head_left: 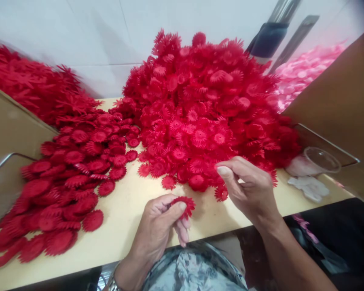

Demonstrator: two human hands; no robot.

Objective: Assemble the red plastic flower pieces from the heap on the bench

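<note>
Between thumb and fingers, my left hand (162,220) holds a red artificial flower (188,206) with a fringed edge, near the front of the table. My right hand (251,186) is raised to the right of it, thumb and forefinger pinched together. A speck of red shows at those fingertips, too small to make out. Behind both hands rises a large heap of red fringed flower pieces (197,117). A spread of flatter, darker red flower discs (75,161) lies to the left.
Cardboard panels stand at the left (12,121) and right (339,105). Red star-shaped petals (33,81) are piled at the back left, pink pieces (309,72) at the back right. A clear plastic cup (312,161) lies tipped by a crumpled white item (309,188).
</note>
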